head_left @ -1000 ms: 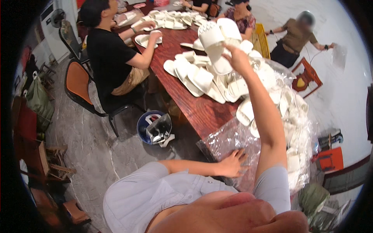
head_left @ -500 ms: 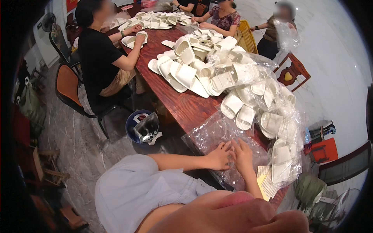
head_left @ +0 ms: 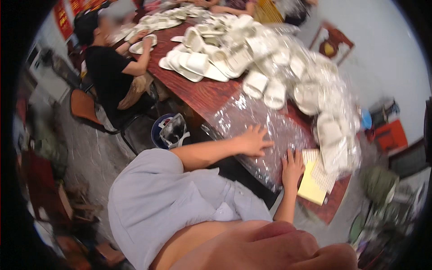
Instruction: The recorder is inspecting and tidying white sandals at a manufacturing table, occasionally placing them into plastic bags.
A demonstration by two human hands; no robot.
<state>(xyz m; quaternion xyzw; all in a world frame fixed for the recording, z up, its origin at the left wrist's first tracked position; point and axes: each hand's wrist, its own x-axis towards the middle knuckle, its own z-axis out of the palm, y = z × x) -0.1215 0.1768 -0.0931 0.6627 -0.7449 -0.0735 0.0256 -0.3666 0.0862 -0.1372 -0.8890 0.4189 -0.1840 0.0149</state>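
Observation:
A clear plastic sheet or bag (head_left: 238,118) lies spread at the near end of the reddish-brown table (head_left: 185,94). My left hand (head_left: 255,141) rests on it, fingers spread. Closer to the edge, my right hand (head_left: 293,168) lies on the plastic's right part with its fingers stretched out. Neither hand holds anything. Beside my right hand are a yellow paper pad (head_left: 313,186) and a printed sheet (head_left: 323,173). White slippers (head_left: 274,92) are heaped beyond the plastic, and several pairs in clear bags (head_left: 330,135) line the right side.
Across the table's left side a person in black (head_left: 107,67) handles a white slipper (head_left: 143,44). Other people's arms show at the far end. A blue bucket (head_left: 163,130) stands on the floor left of the table. A wooden chair (head_left: 332,40) is at the right.
My hands, close together over the plastic before, have moved apart and lie flatter. The plastic is spread wider. The whole view has shifted, and more of the yellow pad shows.

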